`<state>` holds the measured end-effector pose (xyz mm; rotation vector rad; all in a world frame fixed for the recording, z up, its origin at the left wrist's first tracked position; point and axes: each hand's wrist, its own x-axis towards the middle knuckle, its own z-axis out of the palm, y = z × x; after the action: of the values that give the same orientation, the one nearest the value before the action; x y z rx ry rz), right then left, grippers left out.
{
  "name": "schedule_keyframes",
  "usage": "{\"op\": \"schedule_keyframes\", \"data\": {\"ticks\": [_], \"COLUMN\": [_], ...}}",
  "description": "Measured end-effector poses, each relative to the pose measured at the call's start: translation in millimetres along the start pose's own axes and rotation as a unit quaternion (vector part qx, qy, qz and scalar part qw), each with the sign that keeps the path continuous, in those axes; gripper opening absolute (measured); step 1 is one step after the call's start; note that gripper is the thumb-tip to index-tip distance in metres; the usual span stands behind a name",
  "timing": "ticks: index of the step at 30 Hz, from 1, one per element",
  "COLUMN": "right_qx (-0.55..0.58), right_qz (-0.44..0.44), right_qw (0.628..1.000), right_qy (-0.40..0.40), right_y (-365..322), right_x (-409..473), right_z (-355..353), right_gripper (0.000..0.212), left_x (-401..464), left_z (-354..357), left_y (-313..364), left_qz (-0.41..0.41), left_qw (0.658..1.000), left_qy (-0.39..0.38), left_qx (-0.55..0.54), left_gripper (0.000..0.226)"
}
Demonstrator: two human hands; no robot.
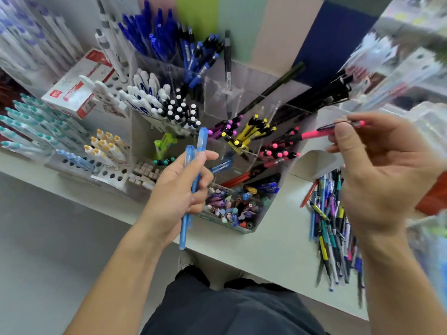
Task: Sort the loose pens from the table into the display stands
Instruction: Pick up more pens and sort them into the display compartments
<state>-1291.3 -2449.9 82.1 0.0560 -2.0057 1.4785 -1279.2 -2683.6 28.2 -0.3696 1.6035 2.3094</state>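
Head view: left hand closed around two light-blue pens, tips up; right hand pinching pink pen at fingertips. Both above clear display stand. Loose pens heaped on white table, under right hand.

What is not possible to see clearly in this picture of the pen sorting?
Only the head view is available.
- Shelf goods at upper right: motion blur, kinds unreadable.
- Loose pen pile: partly hidden behind the right hand; count unclear.
- Pink pen: its middle is covered by the fingers.
- Light blue pens: barrels partly hidden inside the left hand.
- Print on the red-and-white box: too small.
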Motion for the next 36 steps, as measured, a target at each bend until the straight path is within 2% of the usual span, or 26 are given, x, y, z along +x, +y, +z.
{"op": "schedule_keyframes", "data": {"ticks": [5,11,16,20,22,26,28,30,32,34,36], "right_qx": [0.051,-0.006,-0.084,-0.184,-0.244,-0.356,-0.381,-0.345,-0.221,-0.076,0.003], "right_qz": [0.003,0.021,0.064,0.009,0.0,0.068,0.088,0.098,0.128,0.193,0.221], "right_qw": [0.999,0.999,0.993,0.978,0.965,0.907,0.888,0.904,0.943,0.939,0.924], "right_qy": [0.0,0.048,-0.054,-0.093,-0.099,-0.213,-0.243,-0.232,-0.214,-0.274,-0.311], "right_y": [-1,9,32,38,38,37,33,24,12,-2,-2], "right_x": [-15,-6,-3,-2,3,14,19,23,24,19,12], "right_z": [4,-6,9,28,28,25,24,18,13,16,22], "right_gripper": [0.021,0.01,0.012,0.006,0.006,0.013,0.016,0.017,0.017,0.015,0.012], "left_x": [5,9,12,7,5,1,1,1,2,2,3], "left_z": [7,13,26,35,36,37,37,37,37,36,35], "left_y": [2,1,-2,-1,0,3,3,3,4,6,7], "left_qz": [-0.044,-0.057,-0.055,-0.03,-0.021,-0.013,-0.005,0.008,0.021,0.025,0.03], "left_qw": [0.995,0.993,0.996,0.997,0.997,0.997,0.996,0.995,0.994,0.992,0.992], "left_qy": [-0.026,-0.051,-0.064,-0.071,-0.071,-0.072,-0.071,-0.069,-0.072,-0.078,-0.085], "left_qx": [-0.091,-0.084,-0.028,-0.014,-0.003,0.031,0.047,0.066,0.085,0.094,0.089], "left_gripper": [0.029,0.037,0.04,0.026,0.022,0.023,0.022,0.02,0.023,0.029,0.03]}}
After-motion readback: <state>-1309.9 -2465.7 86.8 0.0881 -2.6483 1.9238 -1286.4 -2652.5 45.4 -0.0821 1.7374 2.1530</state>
